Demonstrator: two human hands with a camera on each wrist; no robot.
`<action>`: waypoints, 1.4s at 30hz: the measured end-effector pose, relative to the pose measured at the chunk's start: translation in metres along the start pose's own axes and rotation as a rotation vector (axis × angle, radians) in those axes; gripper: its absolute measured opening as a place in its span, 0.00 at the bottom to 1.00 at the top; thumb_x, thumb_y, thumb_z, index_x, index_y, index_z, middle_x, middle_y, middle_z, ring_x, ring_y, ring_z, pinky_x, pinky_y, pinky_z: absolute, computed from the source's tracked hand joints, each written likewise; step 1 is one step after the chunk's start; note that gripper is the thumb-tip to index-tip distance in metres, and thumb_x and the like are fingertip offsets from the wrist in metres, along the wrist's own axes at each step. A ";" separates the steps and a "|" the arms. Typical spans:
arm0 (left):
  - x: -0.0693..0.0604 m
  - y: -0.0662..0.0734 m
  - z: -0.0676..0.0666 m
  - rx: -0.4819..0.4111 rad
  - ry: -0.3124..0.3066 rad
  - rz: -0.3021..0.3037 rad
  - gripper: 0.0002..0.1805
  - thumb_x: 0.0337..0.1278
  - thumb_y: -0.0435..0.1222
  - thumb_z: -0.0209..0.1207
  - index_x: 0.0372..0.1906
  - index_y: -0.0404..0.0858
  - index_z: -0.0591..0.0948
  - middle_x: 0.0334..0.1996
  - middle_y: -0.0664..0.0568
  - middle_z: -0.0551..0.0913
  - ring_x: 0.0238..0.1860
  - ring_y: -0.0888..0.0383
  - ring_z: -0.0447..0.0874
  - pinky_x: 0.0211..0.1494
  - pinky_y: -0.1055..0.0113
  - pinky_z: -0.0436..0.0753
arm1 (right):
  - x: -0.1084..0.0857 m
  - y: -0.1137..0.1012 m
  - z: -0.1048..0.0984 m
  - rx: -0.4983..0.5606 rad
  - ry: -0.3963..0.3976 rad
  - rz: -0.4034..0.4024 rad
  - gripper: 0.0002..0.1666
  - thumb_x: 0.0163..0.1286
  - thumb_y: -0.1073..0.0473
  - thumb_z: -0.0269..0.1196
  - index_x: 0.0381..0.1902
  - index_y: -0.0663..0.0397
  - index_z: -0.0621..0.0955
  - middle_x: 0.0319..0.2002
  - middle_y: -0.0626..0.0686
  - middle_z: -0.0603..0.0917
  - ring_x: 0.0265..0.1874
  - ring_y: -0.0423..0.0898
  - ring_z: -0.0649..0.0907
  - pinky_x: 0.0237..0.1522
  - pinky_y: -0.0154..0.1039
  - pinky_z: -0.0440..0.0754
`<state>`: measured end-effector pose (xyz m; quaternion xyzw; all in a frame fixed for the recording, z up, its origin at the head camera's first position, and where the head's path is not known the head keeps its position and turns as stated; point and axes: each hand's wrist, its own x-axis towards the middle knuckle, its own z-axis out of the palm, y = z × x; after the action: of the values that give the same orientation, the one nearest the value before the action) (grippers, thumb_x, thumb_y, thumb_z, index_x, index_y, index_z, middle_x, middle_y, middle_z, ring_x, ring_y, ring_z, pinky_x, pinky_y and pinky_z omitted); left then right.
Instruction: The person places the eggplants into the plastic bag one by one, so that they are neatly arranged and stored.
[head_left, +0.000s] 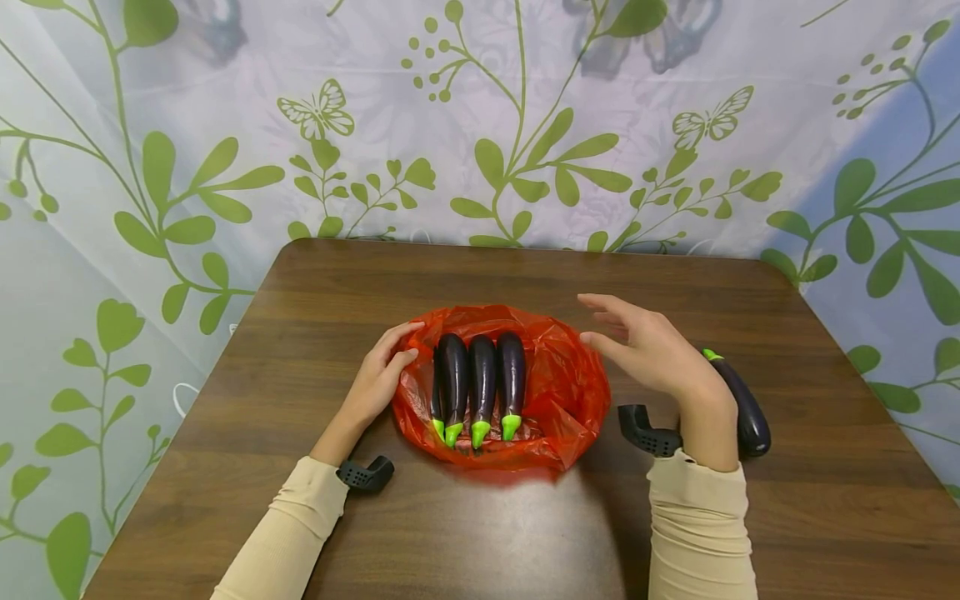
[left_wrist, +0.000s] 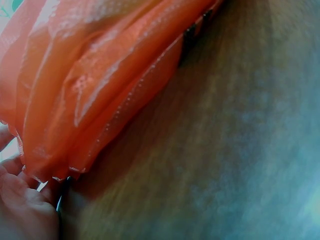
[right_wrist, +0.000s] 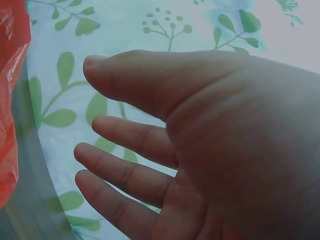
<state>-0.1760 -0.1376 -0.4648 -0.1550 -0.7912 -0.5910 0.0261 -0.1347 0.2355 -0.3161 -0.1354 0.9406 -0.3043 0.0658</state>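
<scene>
A red plastic bag (head_left: pixel 570 392) stands open on the wooden table, with several dark eggplants (head_left: pixel 483 379) lying side by side in it, green stem ends toward the person. At the bag's left rim, the left hand (head_left: pixel 372 383) grips the plastic between thumb and fingers; the left wrist view has this hand (left_wrist: pixel 25 205) at the lower left beside the bag (left_wrist: pixel 90 95). Just right of the bag, the right hand (head_left: pixel 648 346) is raised and holds nothing. Its fingers are extended and spread in the right wrist view, where the hand (right_wrist: pixel 200 145) is apart from the bag (right_wrist: pixel 7 100).
Another eggplant (head_left: pixel 742 404) lies on the table (head_left: pixel 517 550) at the right, partly hidden behind the right wrist. A curtain (head_left: pixel 480 125) with green leaves and butterflies hangs behind the table's far edge. Black curved devices (head_left: pixel 651 432) are worn at both wrists.
</scene>
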 end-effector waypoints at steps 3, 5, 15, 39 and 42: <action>0.000 0.000 0.000 0.001 -0.001 -0.001 0.23 0.76 0.33 0.52 0.71 0.40 0.75 0.73 0.43 0.70 0.76 0.45 0.64 0.80 0.45 0.62 | -0.002 0.002 -0.002 -0.002 0.008 0.010 0.36 0.76 0.50 0.63 0.78 0.47 0.67 0.73 0.59 0.72 0.71 0.63 0.74 0.65 0.65 0.75; 0.000 0.000 0.000 0.001 0.000 -0.001 0.23 0.76 0.33 0.52 0.71 0.40 0.75 0.73 0.43 0.70 0.77 0.45 0.64 0.80 0.45 0.62 | -0.003 0.002 -0.003 -0.004 0.012 0.012 0.37 0.76 0.50 0.63 0.78 0.47 0.66 0.74 0.60 0.72 0.71 0.64 0.74 0.65 0.65 0.75; 0.000 0.000 0.000 0.001 0.000 0.003 0.23 0.76 0.33 0.51 0.71 0.40 0.75 0.73 0.43 0.70 0.77 0.45 0.63 0.80 0.45 0.61 | -0.007 0.007 -0.009 -0.013 0.038 0.005 0.37 0.76 0.50 0.63 0.78 0.49 0.66 0.73 0.61 0.72 0.70 0.65 0.74 0.66 0.66 0.74; 0.000 -0.001 0.000 0.001 0.000 0.004 0.22 0.76 0.33 0.51 0.71 0.41 0.76 0.73 0.43 0.70 0.76 0.45 0.64 0.80 0.45 0.62 | -0.021 0.024 -0.022 -0.003 0.092 0.059 0.39 0.77 0.43 0.60 0.79 0.48 0.64 0.73 0.63 0.72 0.69 0.66 0.75 0.64 0.69 0.73; 0.000 -0.001 0.000 0.004 0.000 0.000 0.22 0.76 0.33 0.51 0.71 0.41 0.76 0.73 0.43 0.70 0.76 0.45 0.64 0.80 0.44 0.62 | -0.022 0.028 -0.024 -0.011 0.100 0.068 0.39 0.78 0.43 0.59 0.80 0.49 0.64 0.73 0.63 0.72 0.69 0.66 0.75 0.65 0.69 0.73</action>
<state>-0.1760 -0.1383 -0.4660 -0.1547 -0.7924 -0.5895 0.0265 -0.1247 0.2771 -0.3124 -0.0882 0.9484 -0.3031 0.0284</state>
